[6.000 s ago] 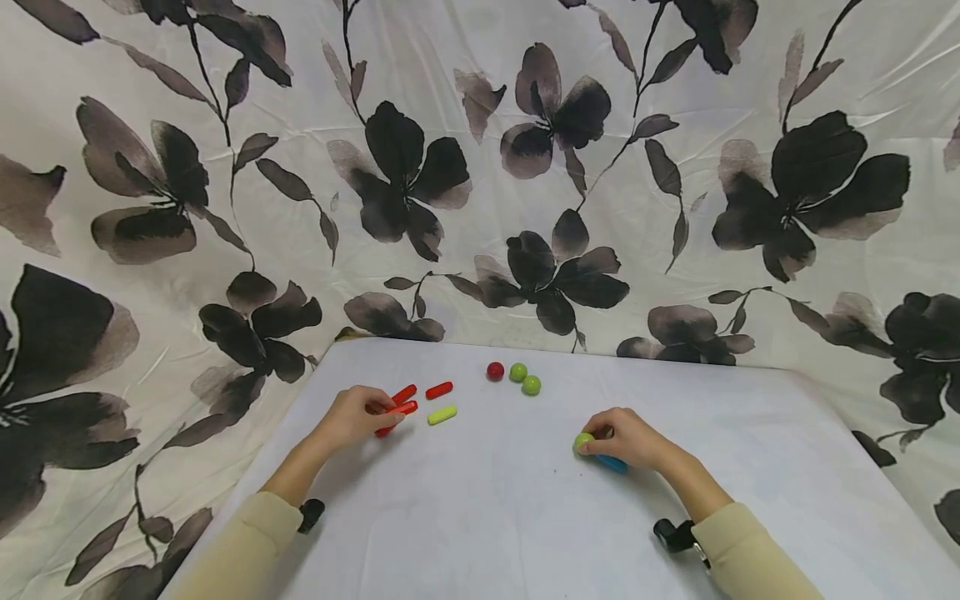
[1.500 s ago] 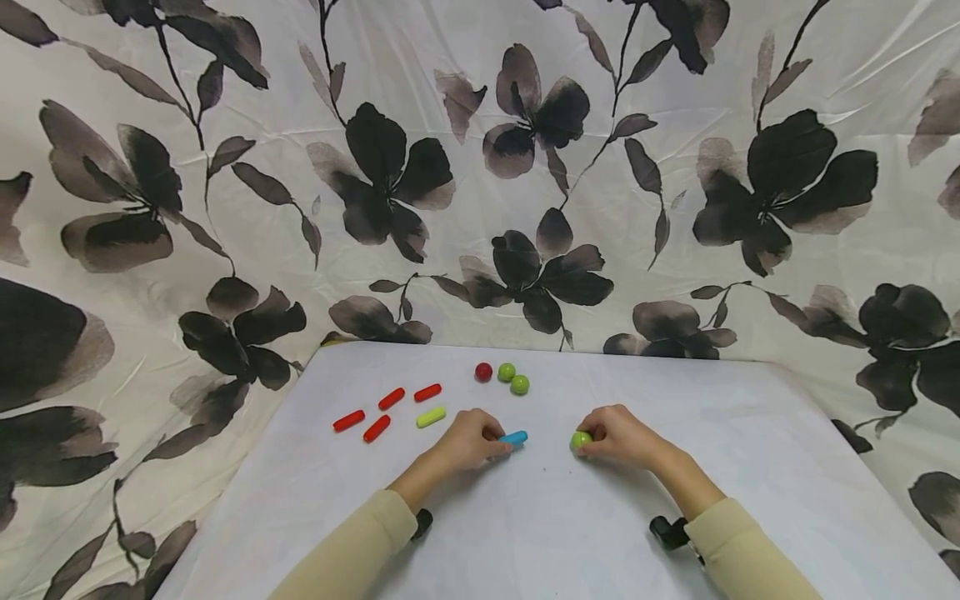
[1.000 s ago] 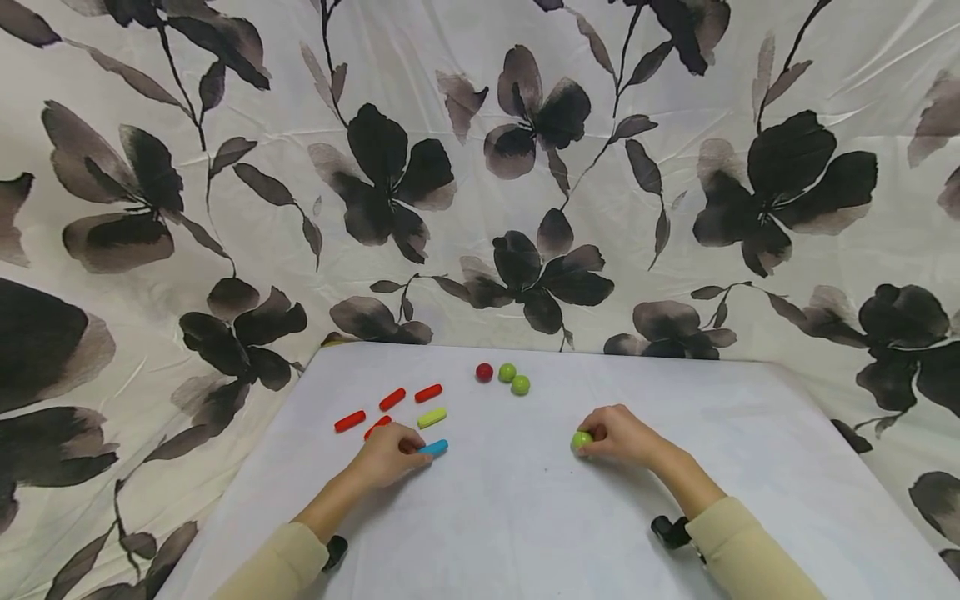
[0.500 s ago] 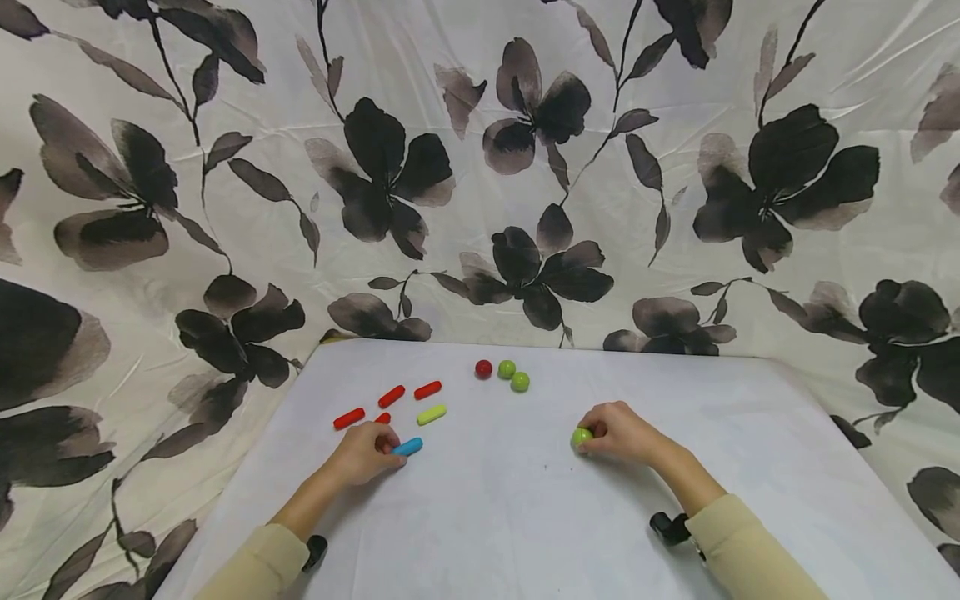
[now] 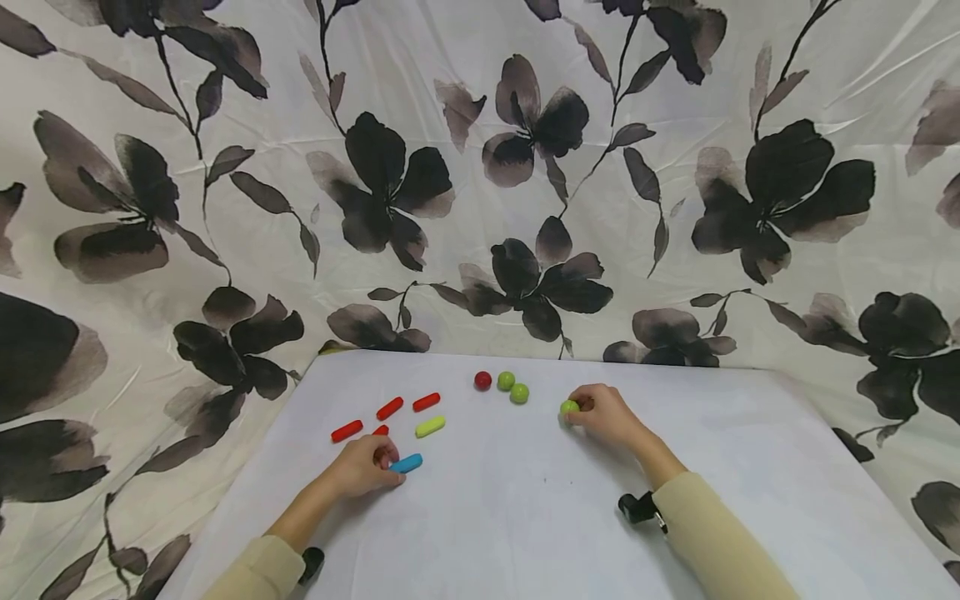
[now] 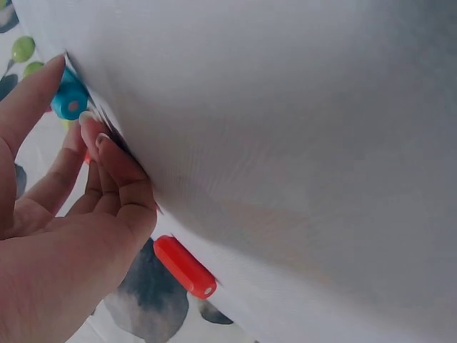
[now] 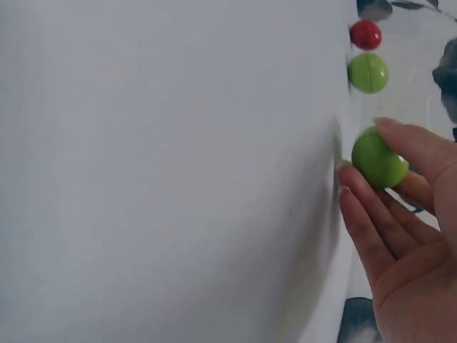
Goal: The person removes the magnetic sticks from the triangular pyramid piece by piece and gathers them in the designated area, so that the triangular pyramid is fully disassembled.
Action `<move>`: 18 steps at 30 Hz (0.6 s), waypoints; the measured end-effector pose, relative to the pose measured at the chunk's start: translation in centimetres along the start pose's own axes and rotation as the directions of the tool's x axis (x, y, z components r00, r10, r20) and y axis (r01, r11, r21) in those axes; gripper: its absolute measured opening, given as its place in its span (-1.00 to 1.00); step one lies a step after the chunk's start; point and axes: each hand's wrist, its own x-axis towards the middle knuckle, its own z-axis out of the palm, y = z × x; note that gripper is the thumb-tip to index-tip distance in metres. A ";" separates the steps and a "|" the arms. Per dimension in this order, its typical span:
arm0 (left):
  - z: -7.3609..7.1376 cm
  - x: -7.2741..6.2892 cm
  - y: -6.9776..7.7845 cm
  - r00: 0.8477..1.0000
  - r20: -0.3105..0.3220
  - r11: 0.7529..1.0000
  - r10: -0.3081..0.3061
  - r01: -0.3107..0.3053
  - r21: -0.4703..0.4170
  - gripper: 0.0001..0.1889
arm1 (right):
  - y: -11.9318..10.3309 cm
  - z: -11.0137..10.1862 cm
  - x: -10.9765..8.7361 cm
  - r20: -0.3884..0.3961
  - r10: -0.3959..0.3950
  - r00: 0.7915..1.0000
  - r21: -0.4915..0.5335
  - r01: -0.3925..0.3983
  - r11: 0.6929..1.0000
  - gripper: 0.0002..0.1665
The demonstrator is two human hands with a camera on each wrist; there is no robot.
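Observation:
My left hand [image 5: 362, 467] pinches a blue rounded stick [image 5: 407, 463] between thumb and fingers, close over the table at the left. In the left wrist view the end of the blue stick [image 6: 70, 101] shows between the fingertips. Just behind that hand lies a red rounded stick [image 5: 382, 430], partly hidden by it. Three more red sticks [image 5: 390, 408] and a yellow-green stick [image 5: 431, 427] lie around there. On the right, my right hand [image 5: 606, 414] pinches a green ball [image 7: 378, 158] between thumb and fingers, near the table's far side.
A dark red ball [image 5: 483, 381] and two green balls [image 5: 519, 393] sit together at the back middle of the white table [image 5: 495, 517]. Behind the far edge hangs a flowered cloth [image 5: 465, 208].
My left hand put down a red stick, took the blue one from near the right hand and carried it left. My right hand just moved away from me and slightly left with its ball.

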 end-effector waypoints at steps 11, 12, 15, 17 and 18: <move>-0.1 0.4 0.2 1.000 0.016 1.000 0.001 -0.001 0.007 -0.67 | 0.7 1.1 3.8 -0.183 0.154 0.971 0.097 -0.138 0.986 -0.65; -0.1 0.4 0.2 1.000 0.018 1.000 0.001 -0.001 0.007 -0.67 | 0.7 1.2 3.9 -0.189 0.160 0.969 0.097 -0.144 0.985 -0.64; 0.0 0.5 0.2 1.000 0.027 1.000 -0.001 0.001 0.009 -0.68 | 0.8 1.3 4.0 -0.182 0.176 0.967 0.097 -0.161 0.982 -0.61; 0.2 0.6 0.2 1.000 0.030 1.000 0.000 0.000 0.010 -0.68 | 1.0 1.3 4.1 -0.174 0.184 0.967 0.096 -0.170 0.981 -0.56; 0.2 0.6 0.2 0.999 0.032 1.000 0.001 -0.001 0.010 -0.68 | 1.0 1.3 4.1 -0.169 0.187 0.968 0.096 -0.172 0.980 -0.54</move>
